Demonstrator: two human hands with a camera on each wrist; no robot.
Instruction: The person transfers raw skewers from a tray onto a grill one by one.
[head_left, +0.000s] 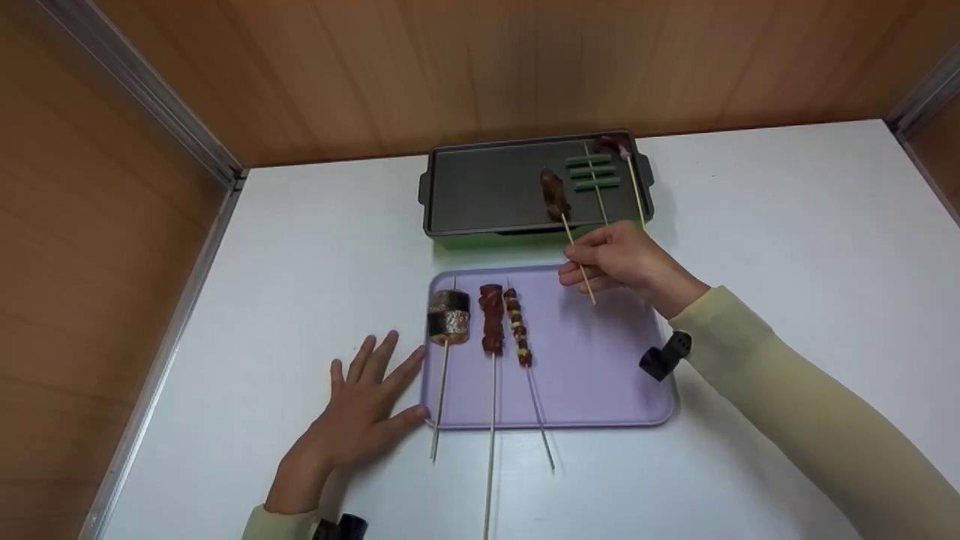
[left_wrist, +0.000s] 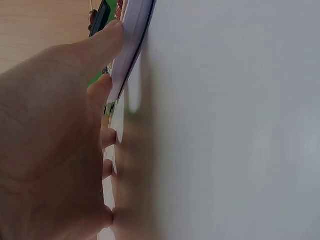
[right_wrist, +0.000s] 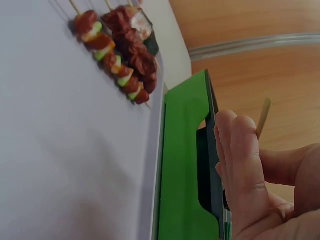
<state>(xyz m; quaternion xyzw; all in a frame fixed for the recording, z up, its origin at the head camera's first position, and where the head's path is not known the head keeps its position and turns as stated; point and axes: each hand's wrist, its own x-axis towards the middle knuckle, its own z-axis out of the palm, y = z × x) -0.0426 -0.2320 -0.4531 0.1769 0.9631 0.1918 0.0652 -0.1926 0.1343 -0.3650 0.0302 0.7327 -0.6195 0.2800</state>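
Observation:
My right hand (head_left: 626,259) pinches the wooden stick of a skewer with a dark brown piece of meat (head_left: 554,196). That meat overlaps the right half of the black grill plate (head_left: 487,187), while the stick's lower end hangs over the lilac tray (head_left: 600,382). In the right wrist view, a short stick end (right_wrist: 264,117) pokes out past the fingers (right_wrist: 245,150). My left hand (head_left: 356,420) has its fingers spread at the tray's left edge, thumb and forefinger right at the rim. The left wrist view shows the thumb (left_wrist: 107,42) against the tray's side.
On the tray lie a seaweed-wrapped skewer (head_left: 449,316), a red meat skewer (head_left: 492,319) and a mixed chunk skewer (head_left: 518,328), sticks overhanging the front. A green-bar skewer (head_left: 592,172) and a dark red curled skewer (head_left: 611,144) lie on the grill's right side. Wooden panels (head_left: 480,67) stand behind.

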